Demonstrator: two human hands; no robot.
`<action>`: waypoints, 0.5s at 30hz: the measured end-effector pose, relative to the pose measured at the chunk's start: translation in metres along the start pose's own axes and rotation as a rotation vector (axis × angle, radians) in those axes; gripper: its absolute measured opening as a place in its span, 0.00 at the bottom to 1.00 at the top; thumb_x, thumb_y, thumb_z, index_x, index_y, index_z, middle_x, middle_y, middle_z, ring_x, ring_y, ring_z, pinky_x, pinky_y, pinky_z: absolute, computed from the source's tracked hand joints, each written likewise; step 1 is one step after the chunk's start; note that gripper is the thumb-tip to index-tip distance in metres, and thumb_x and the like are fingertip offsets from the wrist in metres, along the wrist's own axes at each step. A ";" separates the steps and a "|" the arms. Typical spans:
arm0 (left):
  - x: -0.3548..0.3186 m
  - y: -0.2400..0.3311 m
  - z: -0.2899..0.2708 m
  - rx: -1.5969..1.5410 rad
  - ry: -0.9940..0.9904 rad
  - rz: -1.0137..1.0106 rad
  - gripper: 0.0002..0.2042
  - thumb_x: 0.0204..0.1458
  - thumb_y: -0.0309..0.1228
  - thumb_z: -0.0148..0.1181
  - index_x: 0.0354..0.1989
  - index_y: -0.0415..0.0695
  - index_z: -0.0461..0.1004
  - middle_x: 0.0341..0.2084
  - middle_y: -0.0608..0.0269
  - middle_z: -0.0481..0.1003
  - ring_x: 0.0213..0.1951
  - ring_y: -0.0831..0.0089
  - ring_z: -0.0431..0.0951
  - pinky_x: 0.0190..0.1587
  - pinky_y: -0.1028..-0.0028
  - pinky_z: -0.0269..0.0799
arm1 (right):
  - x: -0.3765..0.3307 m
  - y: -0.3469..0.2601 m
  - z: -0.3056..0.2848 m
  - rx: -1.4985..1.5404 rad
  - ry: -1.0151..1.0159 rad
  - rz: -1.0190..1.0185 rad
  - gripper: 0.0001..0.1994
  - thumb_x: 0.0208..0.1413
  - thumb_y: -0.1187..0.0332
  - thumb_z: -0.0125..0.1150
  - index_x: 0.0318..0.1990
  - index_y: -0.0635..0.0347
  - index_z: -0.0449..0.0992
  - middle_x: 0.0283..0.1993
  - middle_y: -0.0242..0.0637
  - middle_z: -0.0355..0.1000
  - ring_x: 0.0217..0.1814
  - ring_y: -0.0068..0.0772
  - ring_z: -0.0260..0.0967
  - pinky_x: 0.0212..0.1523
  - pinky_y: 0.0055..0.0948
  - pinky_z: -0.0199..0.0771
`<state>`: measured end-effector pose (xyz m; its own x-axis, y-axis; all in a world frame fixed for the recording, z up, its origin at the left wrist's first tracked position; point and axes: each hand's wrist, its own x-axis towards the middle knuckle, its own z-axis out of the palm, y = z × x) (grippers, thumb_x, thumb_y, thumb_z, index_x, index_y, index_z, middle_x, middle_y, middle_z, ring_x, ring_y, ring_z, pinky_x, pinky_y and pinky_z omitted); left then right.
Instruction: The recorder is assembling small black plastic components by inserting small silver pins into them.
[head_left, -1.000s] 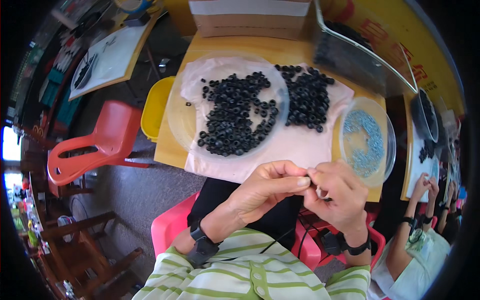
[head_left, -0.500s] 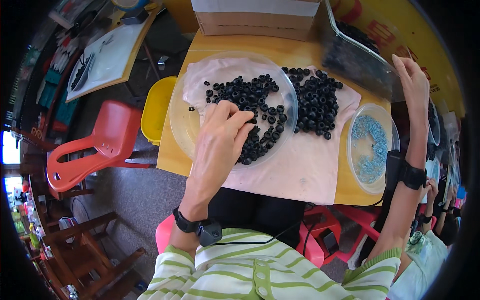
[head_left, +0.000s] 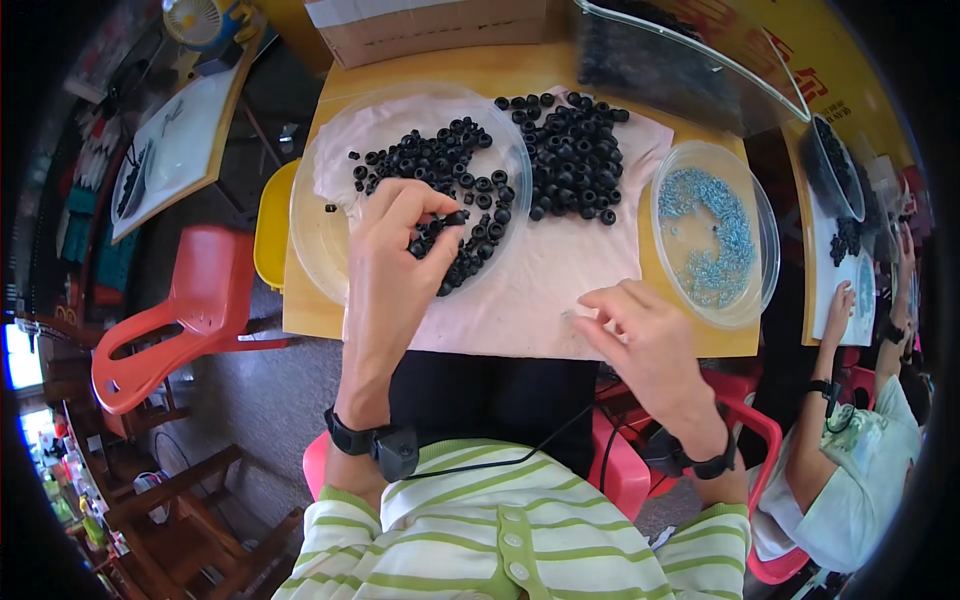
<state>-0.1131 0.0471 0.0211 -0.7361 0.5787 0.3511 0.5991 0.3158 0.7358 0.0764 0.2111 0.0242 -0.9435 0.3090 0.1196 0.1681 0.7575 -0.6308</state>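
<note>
While the person sat at a small yellow table (head_left: pixel 300 310) in the middle of the frame, the left hand (head_left: pixel 395 250) reached up over a clear plastic dish (head_left: pixel 320 235) left of centre, its thumb and forefinger pinched together on one black rubber ring (head_left: pixel 455 217). That ring hung just above the heap of black rings (head_left: pixel 450 190) lying in the dish. A second heap of the same black rings (head_left: pixel 575 155) lay loose on a pale pink cloth (head_left: pixel 540 290) spread across the tabletop, above centre and just right of the dish.

Lower and right of centre, the right hand (head_left: pixel 645 335) rested over the near edge of the cloth, its fingertips drawn together on a tiny pale piece (head_left: pixel 568 315) too small to identify. Near it on the right stood a round clear bowl (head_left: pixel 765 250) with a scatter of small light-blue parts (head_left: pixel 710 235) inside.

Both wrists wore dark bands, and striped green-and-white sleeves filled the lower centre. A cardboard box (head_left: pixel 430 25) and a clear bin (head_left: pixel 690 65) of dark parts stood along the top edge. A red plastic chair (head_left: pixel 190 320) stood at the left, beside a yellow stool (head_left: pixel 270 225). Another person (head_left: pixel 850 440) worked at the far right edge.
</note>
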 end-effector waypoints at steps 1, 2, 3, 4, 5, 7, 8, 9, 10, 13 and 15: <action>-0.004 0.005 -0.002 -0.082 -0.005 -0.020 0.09 0.42 0.19 0.65 0.34 0.38 0.75 0.35 0.62 0.73 0.36 0.73 0.73 0.38 0.76 0.68 | -0.003 0.000 0.007 -0.011 0.014 -0.008 0.08 0.47 0.71 0.66 0.36 0.59 0.75 0.32 0.38 0.71 0.36 0.42 0.71 0.34 0.36 0.72; -0.010 0.002 0.000 -0.202 -0.034 -0.029 0.10 0.45 0.16 0.64 0.36 0.38 0.75 0.37 0.63 0.75 0.37 0.78 0.74 0.41 0.79 0.70 | -0.006 -0.001 0.012 -0.022 0.028 -0.015 0.08 0.47 0.72 0.66 0.36 0.59 0.75 0.32 0.38 0.70 0.36 0.42 0.70 0.35 0.36 0.72; -0.017 0.006 0.001 -0.381 -0.035 -0.089 0.10 0.45 0.16 0.64 0.37 0.37 0.75 0.37 0.63 0.75 0.37 0.78 0.74 0.41 0.79 0.70 | -0.008 0.000 0.018 -0.033 0.039 -0.025 0.08 0.47 0.72 0.66 0.36 0.59 0.74 0.32 0.38 0.70 0.37 0.42 0.70 0.35 0.37 0.72; -0.025 0.013 0.005 -0.560 -0.037 -0.150 0.10 0.46 0.16 0.65 0.37 0.37 0.75 0.37 0.64 0.75 0.37 0.78 0.74 0.42 0.79 0.71 | -0.010 0.002 0.024 -0.051 0.082 -0.054 0.08 0.47 0.73 0.65 0.34 0.60 0.73 0.32 0.38 0.68 0.37 0.42 0.70 0.36 0.37 0.72; -0.032 0.019 0.008 -0.738 -0.040 -0.211 0.10 0.47 0.16 0.65 0.38 0.36 0.75 0.36 0.64 0.76 0.37 0.78 0.75 0.42 0.78 0.71 | -0.010 0.003 0.026 -0.070 0.093 -0.073 0.08 0.47 0.73 0.65 0.34 0.60 0.73 0.32 0.38 0.68 0.37 0.43 0.70 0.36 0.37 0.72; -0.046 0.030 0.013 -0.968 -0.098 -0.323 0.12 0.48 0.17 0.66 0.41 0.37 0.74 0.37 0.64 0.76 0.38 0.80 0.75 0.45 0.81 0.72 | -0.012 0.003 0.028 -0.109 0.109 -0.107 0.07 0.47 0.74 0.64 0.34 0.60 0.72 0.32 0.39 0.67 0.37 0.43 0.70 0.36 0.37 0.72; -0.052 0.032 0.014 -0.992 -0.116 -0.366 0.12 0.47 0.17 0.65 0.40 0.38 0.73 0.37 0.61 0.77 0.38 0.78 0.77 0.45 0.79 0.73 | -0.012 0.002 0.029 -0.122 0.104 -0.110 0.07 0.47 0.75 0.64 0.34 0.59 0.72 0.31 0.39 0.67 0.38 0.43 0.70 0.36 0.37 0.72; -0.057 0.034 0.017 -1.021 -0.137 -0.411 0.12 0.47 0.16 0.65 0.39 0.39 0.73 0.38 0.57 0.78 0.38 0.76 0.78 0.45 0.76 0.75 | -0.013 0.001 0.029 -0.140 0.098 -0.110 0.07 0.47 0.76 0.64 0.34 0.59 0.72 0.31 0.39 0.67 0.38 0.43 0.70 0.36 0.37 0.72; -0.061 0.037 0.019 -1.067 -0.149 -0.455 0.12 0.47 0.18 0.65 0.40 0.39 0.73 0.37 0.57 0.78 0.37 0.75 0.79 0.44 0.76 0.75 | -0.013 0.001 0.028 -0.157 0.092 -0.109 0.07 0.47 0.76 0.63 0.34 0.59 0.71 0.31 0.39 0.66 0.38 0.43 0.70 0.36 0.37 0.72; -0.071 0.038 0.031 -1.164 -0.197 -0.525 0.12 0.48 0.18 0.65 0.40 0.39 0.73 0.37 0.57 0.78 0.37 0.75 0.79 0.43 0.76 0.75 | -0.010 0.003 0.025 -0.133 0.088 -0.100 0.09 0.47 0.77 0.63 0.38 0.60 0.72 0.33 0.41 0.68 0.38 0.45 0.71 0.36 0.37 0.73; -0.076 0.038 0.038 -1.067 -0.189 -0.505 0.11 0.49 0.18 0.64 0.41 0.38 0.73 0.37 0.59 0.78 0.38 0.76 0.79 0.44 0.78 0.74 | -0.010 0.003 0.020 0.018 0.114 -0.040 0.10 0.49 0.77 0.63 0.40 0.61 0.73 0.33 0.40 0.69 0.34 0.41 0.71 0.34 0.34 0.72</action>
<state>-0.0228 0.0442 -0.0001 -0.7017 0.6984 -0.1411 -0.3744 -0.1929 0.9070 0.0802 0.1988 0.0061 -0.9107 0.3426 0.2305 0.1248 0.7605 -0.6373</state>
